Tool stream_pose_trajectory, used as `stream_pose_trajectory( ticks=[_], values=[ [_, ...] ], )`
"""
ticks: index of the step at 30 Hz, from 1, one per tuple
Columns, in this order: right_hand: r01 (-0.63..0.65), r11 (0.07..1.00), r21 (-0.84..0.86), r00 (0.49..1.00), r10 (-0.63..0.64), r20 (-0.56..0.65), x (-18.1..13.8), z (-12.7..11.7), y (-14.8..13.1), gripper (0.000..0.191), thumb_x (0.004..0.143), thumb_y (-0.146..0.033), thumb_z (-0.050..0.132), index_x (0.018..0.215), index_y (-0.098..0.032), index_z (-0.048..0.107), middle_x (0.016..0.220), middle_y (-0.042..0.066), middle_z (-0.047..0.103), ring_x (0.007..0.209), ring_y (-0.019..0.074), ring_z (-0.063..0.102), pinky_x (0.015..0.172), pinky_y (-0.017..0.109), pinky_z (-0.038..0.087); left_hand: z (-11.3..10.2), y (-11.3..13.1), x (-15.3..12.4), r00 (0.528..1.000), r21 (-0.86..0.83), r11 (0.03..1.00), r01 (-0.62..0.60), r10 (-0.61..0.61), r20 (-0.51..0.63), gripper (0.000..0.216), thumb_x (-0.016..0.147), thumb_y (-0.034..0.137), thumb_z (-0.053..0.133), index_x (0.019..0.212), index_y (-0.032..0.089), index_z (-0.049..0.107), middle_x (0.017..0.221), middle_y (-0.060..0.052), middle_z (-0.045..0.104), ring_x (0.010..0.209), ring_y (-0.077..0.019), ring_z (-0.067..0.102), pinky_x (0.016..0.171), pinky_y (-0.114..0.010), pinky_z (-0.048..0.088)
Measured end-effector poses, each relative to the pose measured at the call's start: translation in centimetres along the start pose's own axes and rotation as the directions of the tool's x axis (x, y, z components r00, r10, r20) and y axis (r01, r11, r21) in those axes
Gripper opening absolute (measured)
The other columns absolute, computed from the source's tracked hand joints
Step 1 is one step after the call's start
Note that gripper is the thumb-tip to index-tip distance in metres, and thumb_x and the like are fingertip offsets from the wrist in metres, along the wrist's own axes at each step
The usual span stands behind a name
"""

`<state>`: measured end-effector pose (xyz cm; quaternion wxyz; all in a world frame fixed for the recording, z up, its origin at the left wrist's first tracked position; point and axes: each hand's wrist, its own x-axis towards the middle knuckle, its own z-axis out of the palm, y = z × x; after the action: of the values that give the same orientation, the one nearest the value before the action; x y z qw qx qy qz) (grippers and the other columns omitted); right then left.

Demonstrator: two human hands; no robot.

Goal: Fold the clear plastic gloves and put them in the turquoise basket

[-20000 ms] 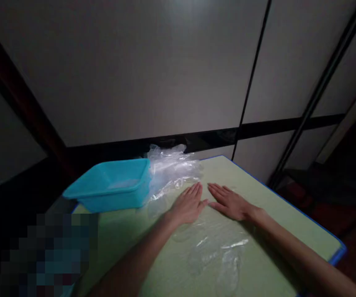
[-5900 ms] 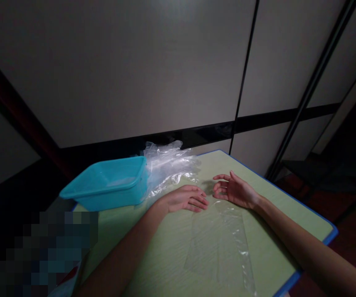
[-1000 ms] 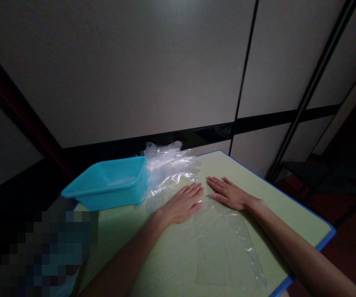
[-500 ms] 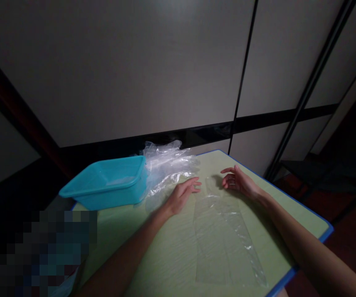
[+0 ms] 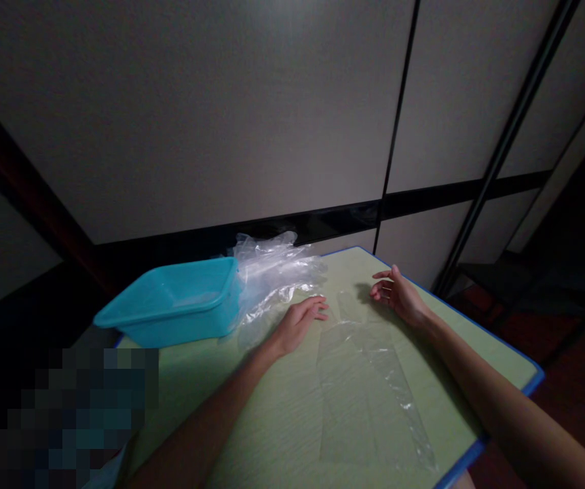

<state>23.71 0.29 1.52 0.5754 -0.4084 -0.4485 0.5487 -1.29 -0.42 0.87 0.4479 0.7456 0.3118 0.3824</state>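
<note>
A clear plastic bag lies flat on the pale green table, its narrower end pointing away from me. My left hand hovers or rests at the bag's upper left, fingers stretched out and holding nothing. On the other side, my right hand is raised a little near the bag's upper right, its fingers loosely curled and apart with nothing in them. Beyond my left hand sits a crumpled pile of clear plastic bags, shiny and overlapping.
A turquoise plastic basin stands at the table's far left, against the pile, with something pale inside. The green table has a blue edge. Wardrobe doors rise right behind it. A pixelated patch hides the lower left.
My right hand has shifted slightly to the right, away from the bag. My left hand and the flat bag stay nearly where they were.
</note>
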Motion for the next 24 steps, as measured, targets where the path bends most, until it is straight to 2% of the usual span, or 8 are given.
stream_pose_trajectory(
  ticks=[5,11,14,16,18,20,22,24],
  values=[
    [0.004,0.994,0.111,0.999,0.001,-0.048,0.5,-0.8,0.2,0.036,0.085,-0.05,0.035,0.078,-0.02,0.053,0.058,0.0,0.06,0.053,0.0129,0.057,0.057,0.025,0.048,-0.1,-0.3,0.1,1.0,0.018,1.0,-0.016,0.017,-0.01,0.041,0.086,0.045,0.038,0.105,0.011,0.051,0.098,-0.012,0.06,0.081,-0.0222,0.063,0.081,-0.035,0.042],
    [-0.017,0.974,0.227,0.999,0.029,-0.046,0.6,-1.8,-0.5,0.044,0.088,-0.051,0.028,0.072,-0.019,0.054,0.052,0.0,0.057,0.043,0.0114,0.051,0.065,0.033,0.05,0.4,1.0,0.0,0.998,0.098,0.993,-0.06,0.063,-0.027,0.026,0.085,0.029,0.041,0.096,0.013,0.057,0.096,-0.01,0.062,0.086,-0.0207,0.06,0.08,-0.033,0.042],
    [-0.125,0.949,0.29,0.981,0.073,0.182,0.0,-2.0,-1.1,0.051,0.088,-0.052,0.024,0.068,-0.017,0.055,0.046,-0.004,0.051,0.034,0.0072,0.039,0.076,0.038,0.047,1.8,2.7,-0.7,0.991,0.193,0.973,-0.13,0.12,0.059,0.019,0.079,0.018,0.049,0.093,0.016,0.062,0.096,-0.006,0.064,0.093,-0.019,0.056,0.085,-0.031,0.04],
    [-0.234,0.933,0.273,0.923,0.124,0.365,-0.4,-1.8,-1.2,0.053,0.087,-0.054,0.025,0.065,-0.016,0.056,0.045,-0.005,0.049,0.034,0.0053,0.036,0.08,0.039,0.044,3.1,3.8,-1.3,0.952,0.337,0.898,-0.281,0.217,0.215,0.023,0.078,0.013,0.047,0.097,0.017,0.062,0.097,-0.005,0.064,0.094,-0.0178,0.056,0.087,-0.031,0.039],
    [-0.323,0.925,0.2,0.853,0.193,0.485,-0.9,-1.5,-1.1,0.054,0.087,-0.055,0.027,0.063,-0.015,0.056,0.044,-0.005,0.048,0.034,0.0049,0.037,0.083,0.041,0.043,4.4,4.5,-1.9,0.89,0.387,0.824,-0.415,0.279,0.361,0.023,0.079,0.012,0.046,0.093,0.016,0.063,0.089,-0.004,0.067,0.086,-0.0158,0.058,0.089,-0.031,0.038],
    [-0.383,0.917,0.116,0.786,0.257,0.563,-1.2,-1.2,-0.9,0.054,0.086,-0.055,0.028,0.065,-0.015,0.057,0.042,-0.006,0.047,0.034,0.0047,0.037,0.084,0.042,0.041,5.4,4.7,-2.4,0.847,0.37,0.799,-0.475,0.3,0.439,0.021,0.08,0.011,0.045,0.086,0.015,0.065,0.077,-0.001,0.068,0.073,-0.0132,0.061,0.089,-0.029,0.039],
    [-0.403,0.913,0.06,0.744,0.289,0.602,-1.3,-1.0,-0.7,0.053,0.086,-0.054,0.03,0.067,-0.015,0.059,0.04,-0.006,0.046,0.034,0.0045,0.038,0.087,0.04,0.039,6.0,4.7,-2.7,0.837,0.349,0.805,-0.48,0.301,0.457,0.021,0.079,0.011,0.046,0.082,0.015,0.066,0.069,0.0,0.068,0.063,-0.0113,0.061,0.087,-0.027,0.04],
    [-0.377,0.923,0.07,0.778,0.275,0.564,-1.1,-1.0,-0.5,0.052,0.086,-0.055,0.031,0.066,-0.015,0.059,0.039,-0.007,0.046,0.034,0.0046,0.039,0.089,0.038,0.038,6.2,4.6,-2.9,0.838,0.336,0.814,-0.474,0.301,0.455,0.02,0.078,0.01,0.047,0.081,0.014,0.067,0.068,0.0,0.069,0.06,-0.0105,0.06,0.087,-0.025,0.041]
  ],
)
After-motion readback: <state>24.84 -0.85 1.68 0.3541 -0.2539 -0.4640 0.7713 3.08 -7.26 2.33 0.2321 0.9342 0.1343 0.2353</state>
